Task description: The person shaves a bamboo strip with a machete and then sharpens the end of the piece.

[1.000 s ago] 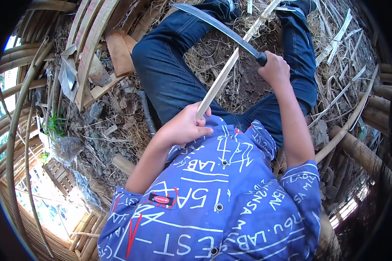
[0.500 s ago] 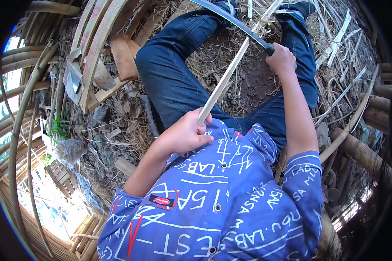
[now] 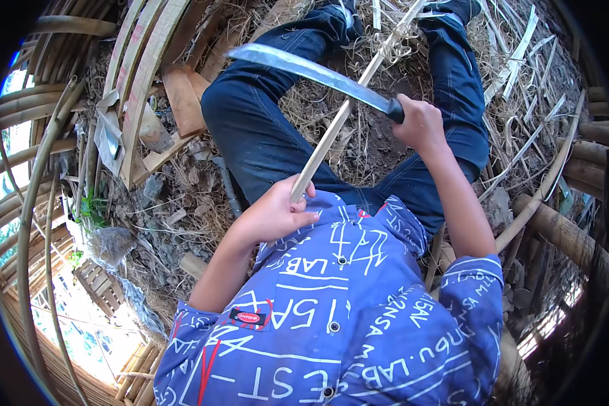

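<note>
My left hand (image 3: pixel 275 211) is closed round the near end of a long pale bamboo strip (image 3: pixel 333 130), close to my belly. The strip runs away from me between my legs toward my feet. In my right hand (image 3: pixel 419 123) is the dark handle of a machete (image 3: pixel 311 72), its long, slightly curved blade pointing left. The blade lies across the strip, overlapping it near the handle end. My legs in dark jeans (image 3: pixel 260 145) are spread on either side of the strip.
Thin shavings and split strips (image 3: pixel 521 57) litter the ground around my feet. Curved wooden planks (image 3: pixel 145 81) and a wood block (image 3: pixel 185 100) lie to the left. Bamboo poles (image 3: pixel 565 233) are on the right, and a bamboo frame (image 3: pixel 27 196) stands at the left.
My right hand has drawn the machete back toward me and to the left along the strip, and more of the blade shows. The left hand keeps its hold, shifted slightly.
</note>
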Available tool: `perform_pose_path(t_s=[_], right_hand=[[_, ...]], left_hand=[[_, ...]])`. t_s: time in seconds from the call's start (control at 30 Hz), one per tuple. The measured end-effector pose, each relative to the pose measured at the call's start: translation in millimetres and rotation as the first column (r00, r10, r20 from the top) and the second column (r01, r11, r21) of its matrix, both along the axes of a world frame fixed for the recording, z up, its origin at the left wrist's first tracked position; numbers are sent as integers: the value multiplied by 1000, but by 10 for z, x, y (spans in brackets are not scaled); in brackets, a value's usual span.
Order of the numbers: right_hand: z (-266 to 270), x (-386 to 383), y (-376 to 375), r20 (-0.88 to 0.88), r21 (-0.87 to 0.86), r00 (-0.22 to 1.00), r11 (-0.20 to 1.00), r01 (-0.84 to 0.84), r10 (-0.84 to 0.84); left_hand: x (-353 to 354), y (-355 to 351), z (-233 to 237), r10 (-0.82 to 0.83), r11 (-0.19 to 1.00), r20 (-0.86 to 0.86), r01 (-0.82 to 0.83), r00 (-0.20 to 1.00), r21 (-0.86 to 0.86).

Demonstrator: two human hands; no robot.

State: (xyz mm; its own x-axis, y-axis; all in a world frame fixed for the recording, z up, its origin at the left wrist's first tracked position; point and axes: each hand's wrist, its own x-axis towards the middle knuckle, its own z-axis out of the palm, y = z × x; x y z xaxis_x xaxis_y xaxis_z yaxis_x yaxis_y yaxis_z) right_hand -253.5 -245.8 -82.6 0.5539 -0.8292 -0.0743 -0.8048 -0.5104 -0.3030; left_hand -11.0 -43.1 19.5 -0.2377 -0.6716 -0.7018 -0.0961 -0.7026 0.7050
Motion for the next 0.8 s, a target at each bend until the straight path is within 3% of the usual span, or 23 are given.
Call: perform_pose_path(t_s=[0.03,0.1,0.17,0.23,0.37,0.6,0.77,0.8], right_hand=[[41,-24,-6,2,-11,1000,1000,-21,21],[-58,-139,-223,-118,-46,989,995,84,-89],[-84,-247,-534,-219,37,918,937,347,-331],[-53,-312,-730,-274,13,896,930,366,-349],[-42,-314,-805,-288,-58,906,951,305,-309],[-66,-209,-315,-112,-119,975,977,176,-189],[20,-259,-276,-113,-37,987,993,110,-114],[63,-275,-373,-239,-96,943,972,212,-230]], left_hand=[[17,35,24,-11,1000,-4,11,1000,-16],[70,109,194,-36,999,-6,36,999,-2],[58,157,258,-57,998,-12,57,998,-2],[26,186,237,-23,999,-36,22,999,-39],[55,132,258,-17,1000,-11,17,1000,-15],[178,131,97,-18,999,-23,19,1000,32],[163,172,205,9,999,-56,-6,998,37],[189,203,272,-35,999,-49,35,998,13]])
